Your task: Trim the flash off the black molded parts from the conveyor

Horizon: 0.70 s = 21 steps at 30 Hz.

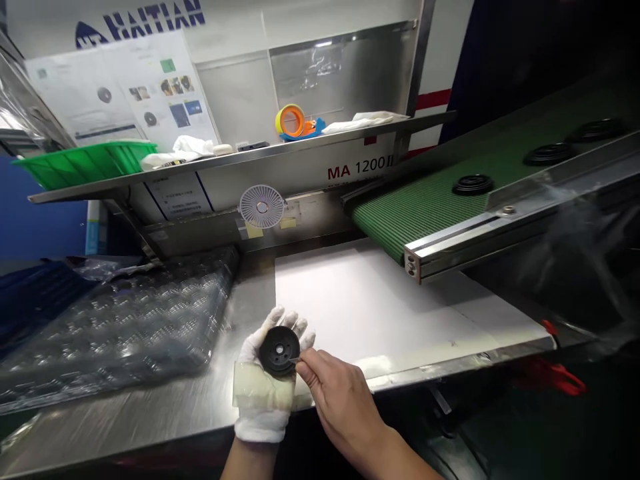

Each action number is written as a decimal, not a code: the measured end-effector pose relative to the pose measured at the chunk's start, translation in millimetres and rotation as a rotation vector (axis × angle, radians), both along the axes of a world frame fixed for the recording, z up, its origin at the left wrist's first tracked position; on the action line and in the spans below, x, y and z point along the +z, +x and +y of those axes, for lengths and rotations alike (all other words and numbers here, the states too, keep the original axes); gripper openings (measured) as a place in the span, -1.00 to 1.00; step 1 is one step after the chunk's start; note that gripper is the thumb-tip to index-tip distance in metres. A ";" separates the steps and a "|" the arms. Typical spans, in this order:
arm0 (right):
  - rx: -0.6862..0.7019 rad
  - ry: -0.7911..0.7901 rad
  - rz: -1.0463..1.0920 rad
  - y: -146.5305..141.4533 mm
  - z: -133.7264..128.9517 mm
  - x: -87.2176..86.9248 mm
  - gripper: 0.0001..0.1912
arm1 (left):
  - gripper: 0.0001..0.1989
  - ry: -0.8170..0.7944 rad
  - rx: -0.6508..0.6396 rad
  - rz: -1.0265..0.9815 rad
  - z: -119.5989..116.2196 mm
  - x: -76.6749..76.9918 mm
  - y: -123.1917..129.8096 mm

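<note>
The person's left hand [263, 393], in a white cotton glove with a clear band around the palm, is cradling a round black rubber part [279, 351], with the fingers spreading behind the part and the thumb pressing at its side. The bare right hand [340, 403] is pinching a thin metal pick [294, 361] between thumb and forefinger, and the tip is reaching the lower right rim of the part. The part is round, so it is showing no long axis; the long line is the pick, which is pointing from the right hand toward the left hand. The part is being held above the front edge of the stainless steel table [200, 427], just left of the near corner of a white sheet [360, 300]. Further back, a green conveyor belt [420, 213] is carrying similar black parts [473, 185], and a bubble plastic sheet [115, 327] is lying on the left side of the table
</note>
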State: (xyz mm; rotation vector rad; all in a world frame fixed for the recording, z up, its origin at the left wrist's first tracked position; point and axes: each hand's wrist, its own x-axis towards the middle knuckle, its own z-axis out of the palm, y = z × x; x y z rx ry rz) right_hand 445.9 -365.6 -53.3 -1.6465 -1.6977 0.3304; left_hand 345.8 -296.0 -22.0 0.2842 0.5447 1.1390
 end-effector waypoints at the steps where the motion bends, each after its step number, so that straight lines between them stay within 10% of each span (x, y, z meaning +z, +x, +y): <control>1: 0.011 0.003 -0.009 2.6 -7.2 2.7 -0.76 | -0.69 0.014 -0.021 -0.016 -6.6 2.8 -1.7; 11: -0.034 0.029 -0.014 -0.2 -56.7 14.3 -0.75 | -0.86 -0.029 0.071 -0.072 -51.1 7.2 -6.9; 21: -0.080 0.105 -0.199 -5.1 -2.3 -14.8 -0.66 | -0.80 0.027 0.218 -0.020 -6.5 -9.9 4.7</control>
